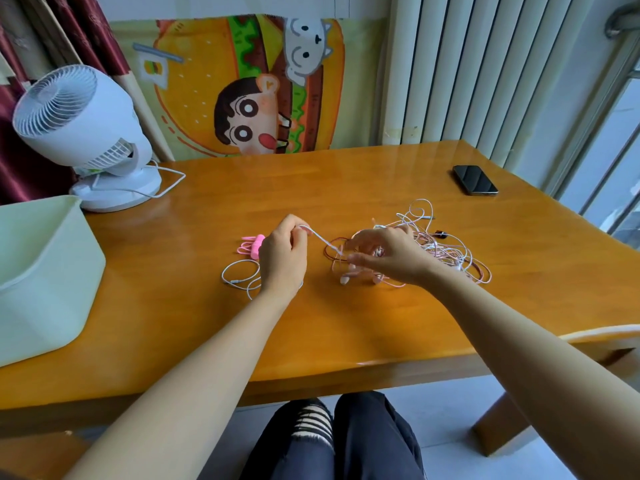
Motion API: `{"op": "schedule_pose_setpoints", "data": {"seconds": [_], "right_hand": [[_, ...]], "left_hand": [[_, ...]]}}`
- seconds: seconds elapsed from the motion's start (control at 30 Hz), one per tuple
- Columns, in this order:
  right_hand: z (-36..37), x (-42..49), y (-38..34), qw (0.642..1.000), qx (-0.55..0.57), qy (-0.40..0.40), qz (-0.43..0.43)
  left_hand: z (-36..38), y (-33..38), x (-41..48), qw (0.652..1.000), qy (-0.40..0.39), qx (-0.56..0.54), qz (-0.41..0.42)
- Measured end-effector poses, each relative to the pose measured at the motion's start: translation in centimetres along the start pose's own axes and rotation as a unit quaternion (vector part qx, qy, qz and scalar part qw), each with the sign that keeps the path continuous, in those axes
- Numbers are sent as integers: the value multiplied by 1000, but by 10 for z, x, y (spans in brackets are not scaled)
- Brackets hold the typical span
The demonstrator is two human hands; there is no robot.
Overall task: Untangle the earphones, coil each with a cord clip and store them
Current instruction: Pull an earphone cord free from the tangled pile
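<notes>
A tangle of white, pink and dark red earphone cords (446,247) lies on the wooden table (346,188), right of centre. My left hand (284,254) pinches a white cord (320,239) that runs taut to the tangle. Over the tangle's left side, my right hand (388,254) has curled fingers in the cords. Loose loops of the white cord (239,275) lie under and left of my left hand. Pink cord clips (251,245) sit just left of my left hand, partly hidden by it.
A pale green plastic bin (41,271) stands at the table's left edge. A white desk fan (86,133) with its cable is at the back left. A black phone (475,180) lies at the back right. A chair back (602,336) shows at the right front.
</notes>
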State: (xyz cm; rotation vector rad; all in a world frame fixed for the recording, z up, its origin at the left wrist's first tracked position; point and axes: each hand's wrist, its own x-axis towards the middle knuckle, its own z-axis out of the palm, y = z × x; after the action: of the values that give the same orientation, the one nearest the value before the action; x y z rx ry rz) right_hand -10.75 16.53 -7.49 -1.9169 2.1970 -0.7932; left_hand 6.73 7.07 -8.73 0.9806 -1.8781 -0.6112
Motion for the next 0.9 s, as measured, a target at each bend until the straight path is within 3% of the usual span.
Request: {"op": "schedule_pose_setpoints", "data": {"seconds": [0.13,0.2,0.33,0.4,0.5,0.57,0.6,0.67,0.73,0.77,0.83,0.9], "right_hand": [[7,4,2,998,-50,-3,26],[8,6,6,998,-35,32,29],[8,8,2,998,9,62,30],[10,7,0,998,-10,58,11],[14,4,-1,997,-19,68,4],[15,3,-2,997,-28,69,4],[14,2,-2,997,-32,72,3],[13,0,-2,996,-27,83,1],[13,-2,0,995,-2,102,2],[13,-3,0,994,8,111,4],[13,-4,2,992,3,128,11],[13,-2,3,989,-14,146,33]], "left_hand": [[-6,-2,0,999,50,-6,-17],[-10,-5,0,997,64,34,-33],[-9,-12,4,977,-26,197,-73],[-6,-16,4,959,-70,275,-13],[-1,-1,1,941,-71,256,210],[4,13,-2,914,-129,249,292],[7,20,-3,910,-183,245,280],[9,30,-5,923,-309,177,143],[7,36,-4,925,-379,17,-28],[6,35,-3,910,-404,-63,-73],[1,29,0,890,-433,-112,-89],[-7,18,9,880,-465,-32,-92]]}}
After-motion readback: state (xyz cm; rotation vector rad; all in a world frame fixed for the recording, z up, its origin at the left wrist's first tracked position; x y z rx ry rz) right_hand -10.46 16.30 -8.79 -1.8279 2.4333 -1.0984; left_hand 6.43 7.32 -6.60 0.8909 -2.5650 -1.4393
